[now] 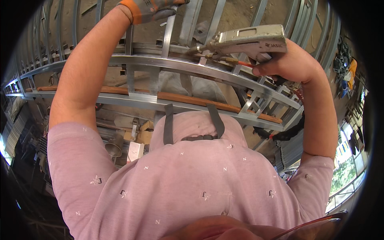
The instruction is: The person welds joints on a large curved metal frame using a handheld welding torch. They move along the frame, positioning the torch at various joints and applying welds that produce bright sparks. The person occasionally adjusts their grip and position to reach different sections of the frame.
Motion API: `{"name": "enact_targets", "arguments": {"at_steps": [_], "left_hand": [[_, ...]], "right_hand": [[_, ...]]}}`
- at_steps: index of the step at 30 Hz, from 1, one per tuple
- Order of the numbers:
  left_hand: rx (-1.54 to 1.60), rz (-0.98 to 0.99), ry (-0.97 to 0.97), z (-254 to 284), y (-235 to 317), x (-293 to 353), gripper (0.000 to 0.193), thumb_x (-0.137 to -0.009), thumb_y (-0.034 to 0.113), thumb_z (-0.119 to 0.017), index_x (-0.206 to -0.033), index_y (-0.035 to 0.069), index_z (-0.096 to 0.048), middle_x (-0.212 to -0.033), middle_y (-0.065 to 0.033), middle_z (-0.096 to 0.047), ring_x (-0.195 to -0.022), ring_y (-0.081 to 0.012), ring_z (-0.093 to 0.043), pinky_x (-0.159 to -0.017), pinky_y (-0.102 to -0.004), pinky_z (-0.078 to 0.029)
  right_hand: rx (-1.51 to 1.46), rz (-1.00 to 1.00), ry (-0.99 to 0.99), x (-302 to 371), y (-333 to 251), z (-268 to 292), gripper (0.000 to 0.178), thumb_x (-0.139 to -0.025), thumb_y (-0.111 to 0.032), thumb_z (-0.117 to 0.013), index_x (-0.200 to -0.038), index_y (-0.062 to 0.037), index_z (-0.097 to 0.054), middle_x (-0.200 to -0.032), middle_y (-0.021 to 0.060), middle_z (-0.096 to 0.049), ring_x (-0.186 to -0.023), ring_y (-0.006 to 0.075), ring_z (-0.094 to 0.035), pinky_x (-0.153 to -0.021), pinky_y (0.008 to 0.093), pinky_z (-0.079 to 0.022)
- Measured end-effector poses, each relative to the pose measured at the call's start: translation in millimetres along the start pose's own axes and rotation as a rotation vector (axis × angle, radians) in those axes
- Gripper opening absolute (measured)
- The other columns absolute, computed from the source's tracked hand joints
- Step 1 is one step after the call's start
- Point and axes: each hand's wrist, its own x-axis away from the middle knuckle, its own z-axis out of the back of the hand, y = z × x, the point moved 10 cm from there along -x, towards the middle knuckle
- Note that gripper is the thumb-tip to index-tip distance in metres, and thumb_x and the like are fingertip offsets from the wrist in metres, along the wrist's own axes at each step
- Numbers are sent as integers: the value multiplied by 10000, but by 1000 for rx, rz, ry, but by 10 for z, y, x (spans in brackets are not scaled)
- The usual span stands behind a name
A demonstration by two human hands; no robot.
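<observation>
My left hand (pixel 150 11), in a grey and orange work glove, is at the top edge of the view. Its fingers close around an upright metal bar (pixel 169 34) of a silvery frame; part of the hand is cut off. My bare right hand (pixel 294 62) grips the handle of a grey handheld welding gun (pixel 248 40). The gun points left, its brass-coloured nozzle (pixel 195 51) just above the frame's long rail (pixel 176 62), near a short crosspiece. A red hose or cable (pixel 245 63) runs beside the handle.
Long square metal tubes (pixel 75 30) fan out across the floor beyond. A reddish-brown bar (pixel 196 100) lies along the nearer rail. Below left are a metal cup-like part (pixel 113 149) and a white box (pixel 135 151). Dark cables (pixel 286 135) curl at right.
</observation>
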Motion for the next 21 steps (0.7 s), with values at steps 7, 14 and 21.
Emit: {"name": "enact_targets", "arguments": {"at_steps": [7,14,21], "left_hand": [[29,-1,43,-75,-119,133,540,-1067,443,-686,-1572,251,-675,-1706,-67,-585,-1658,-352,-456,-1385,-611,-307],[84,-10,70,-34,-102,128,482,-1054,410,-714,-1508,247,-712,-1680,-43,-609,-1659,-334,-459,-1374,-619,-315],[81,21,136,7,-97,130,376,-1056,368,-734,-1416,262,-755,-1638,-25,-652,-1635,-323,-501,-1356,-657,-329]], "right_hand": [[-45,64,-13,-375,-261,-312,460,-850,-111,-948,-1283,-24,-818,-1045,66,-832,-890,185,-749,-802,356,-619],[-77,-143,-191,-608,-102,-504,410,-852,-101,-947,-1230,-21,-808,-1031,65,-816,-872,179,-744,-765,372,-628],[-105,-130,-195,-666,-73,-612,472,-842,-89,-947,-1281,-25,-789,-1029,66,-813,-842,179,-734,-734,365,-627]]}}
